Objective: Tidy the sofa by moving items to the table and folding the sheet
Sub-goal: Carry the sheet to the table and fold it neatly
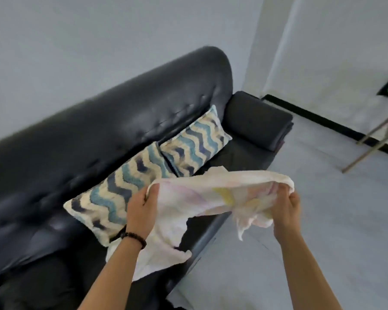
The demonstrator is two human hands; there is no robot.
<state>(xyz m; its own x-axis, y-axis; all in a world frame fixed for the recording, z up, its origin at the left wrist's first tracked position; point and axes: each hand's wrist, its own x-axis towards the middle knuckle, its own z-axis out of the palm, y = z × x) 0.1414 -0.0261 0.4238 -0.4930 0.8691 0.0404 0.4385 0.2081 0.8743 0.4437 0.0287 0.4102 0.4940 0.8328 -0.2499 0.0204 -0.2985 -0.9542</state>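
The sheet (195, 198) stretches left to right above the sofa (87, 135), each end bunched in gripping fingers of left hand (141, 209) and right hand (285, 209).

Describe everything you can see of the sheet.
The sheet is thin, crumpled cloth, whitish with faint pink and yellow patches. It is held up, not yet folded, stretched between the left hand, which grips one end, and the right hand, which grips the bunched other end. Its lower part hangs down toward the black sofa.
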